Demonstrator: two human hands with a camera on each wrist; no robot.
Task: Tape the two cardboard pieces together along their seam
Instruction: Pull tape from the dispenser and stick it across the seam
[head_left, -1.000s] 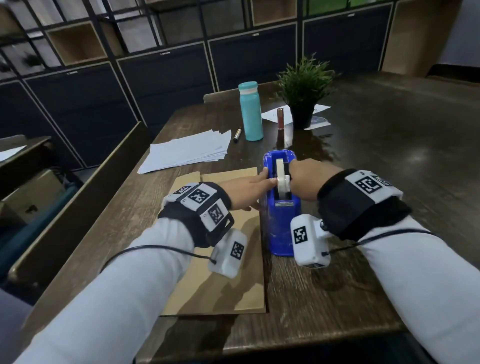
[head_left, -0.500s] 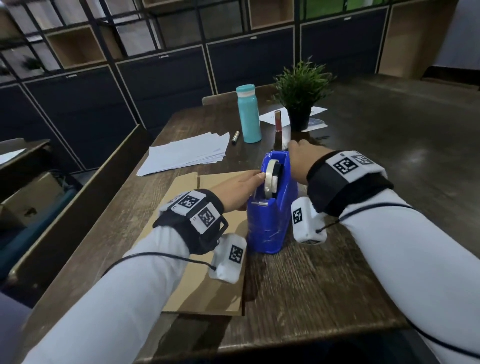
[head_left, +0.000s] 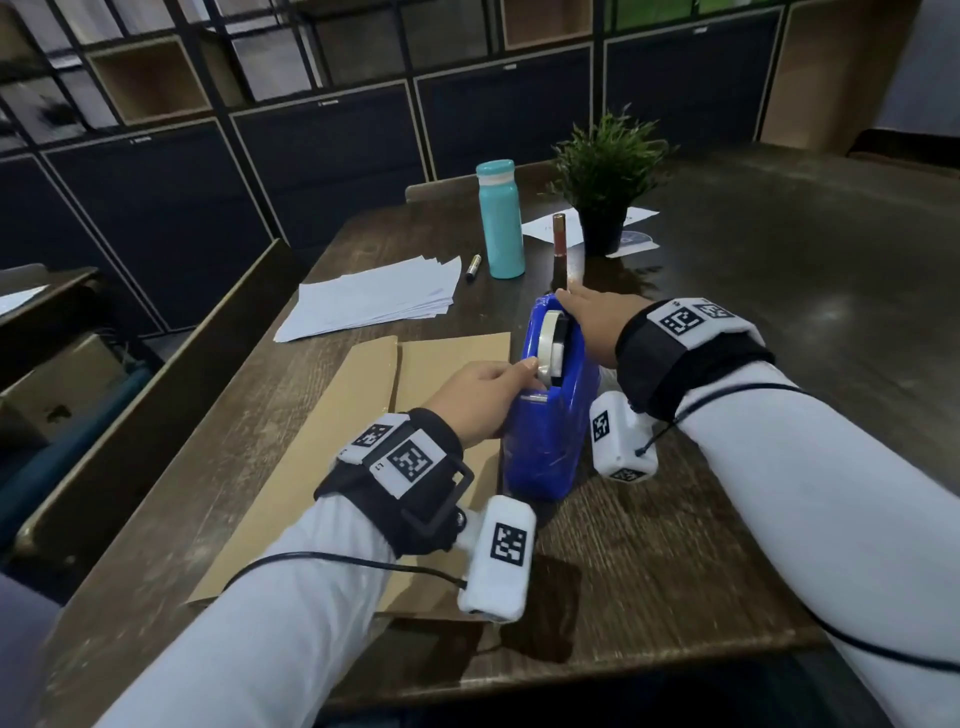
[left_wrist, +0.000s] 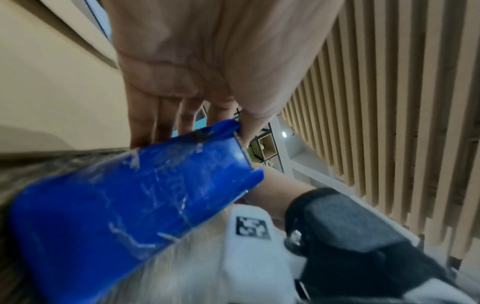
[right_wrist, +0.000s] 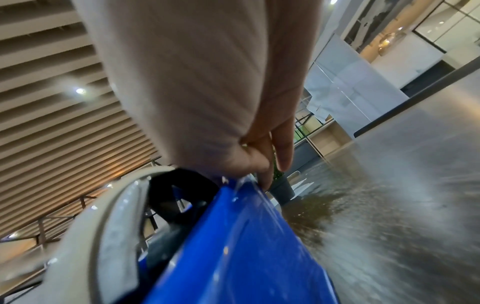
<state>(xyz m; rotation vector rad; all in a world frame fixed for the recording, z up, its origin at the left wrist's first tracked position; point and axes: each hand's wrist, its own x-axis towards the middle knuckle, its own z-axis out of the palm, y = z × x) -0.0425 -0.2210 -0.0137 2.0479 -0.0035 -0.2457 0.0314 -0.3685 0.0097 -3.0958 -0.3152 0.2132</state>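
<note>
Cardboard pieces: two flat brown sheets lie side by side on the table (head_left: 675, 545), the left piece (head_left: 332, 415) and the right piece (head_left: 447, 358) meeting along a seam that runs away from the person. No tape visible on the seam.

Tape dispenser (head_left: 545, 431), blue, stands just right of the right piece, leaning toward the cardboard, with its near end over that sheet's right edge. Roll of tape (head_left: 551, 349) sits in its top slot.

Left hand (head_left: 480, 397): fingers laid straight along the dispenser's left side, thumb at the roll near the cutter end. Grip looks relaxed rather than curled; left wrist view is blurred, so contact of thumb with the loose tape end cannot be told.

Right hand (head_left: 592, 325): rests over the far top end of the dispenser, fingers curled down over its rim (right_wrist: 265, 179), holding the body.

Further out on the table: stack of white paper (head_left: 374, 299) beyond the cardboard, marker (head_left: 474, 267), teal bottle (head_left: 500, 221), small brown tube (head_left: 559, 236) standing upright, potted plant (head_left: 605, 171) on loose sheets.
</note>
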